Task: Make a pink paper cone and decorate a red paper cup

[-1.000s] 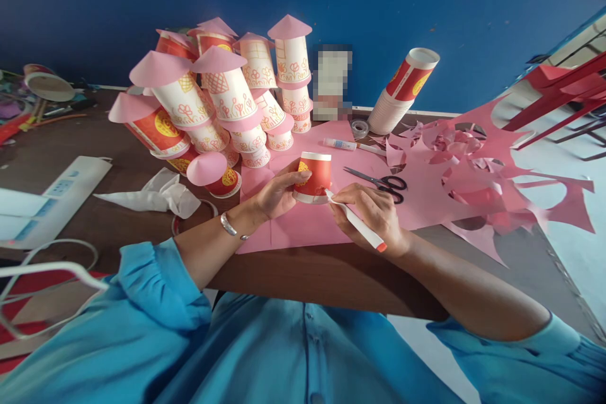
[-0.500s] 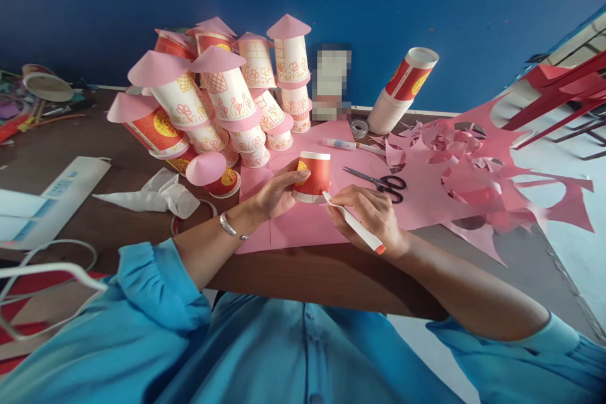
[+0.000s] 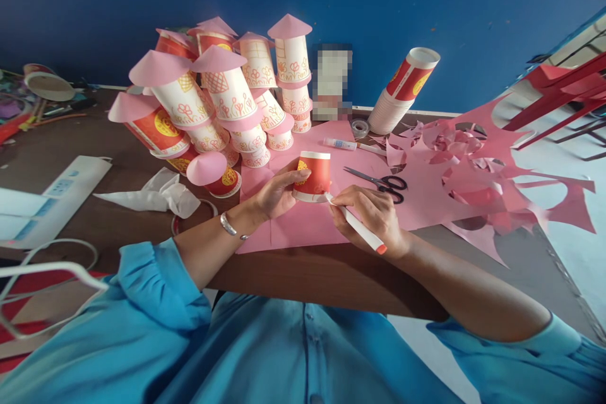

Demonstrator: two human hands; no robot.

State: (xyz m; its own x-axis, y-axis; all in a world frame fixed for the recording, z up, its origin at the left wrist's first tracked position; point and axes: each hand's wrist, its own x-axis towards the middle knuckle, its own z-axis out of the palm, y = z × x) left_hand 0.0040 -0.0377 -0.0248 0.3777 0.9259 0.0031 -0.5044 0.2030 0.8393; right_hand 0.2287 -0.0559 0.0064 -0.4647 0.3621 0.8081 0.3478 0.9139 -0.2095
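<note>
A red paper cup [image 3: 318, 173] with a yellow emblem and white edges is upside down in my left hand [image 3: 279, 192], the thumb lying across its side. My right hand [image 3: 367, 214] pinches a white marker [image 3: 357, 227] with an orange-red end. The marker's tip meets the cup's lower right side, near the rim; whether it touches is too small to tell. Pink paper [image 3: 303, 227] lies beneath both hands. Just past my right hand are black-handled scissors [image 3: 379, 183]. Left of the cup, a small red cup [image 3: 225, 183] carries a pink paper cone [image 3: 207, 168].
Several stacked cup towers [image 3: 227, 95] with pink cone roofs stand at back left. A cup stack [image 3: 392, 107], tape roll [image 3: 360, 129] and glue stick [image 3: 341, 144] sit behind. Cut pink scraps [image 3: 473, 158] spread right. A crumpled white wrapper [image 3: 161, 192] and power strip [image 3: 61, 192] lie left.
The marker tip has shifted slightly along the cup's lower edge, with small movements of my right hand. My left hand keeps the cup in nearly the same place.
</note>
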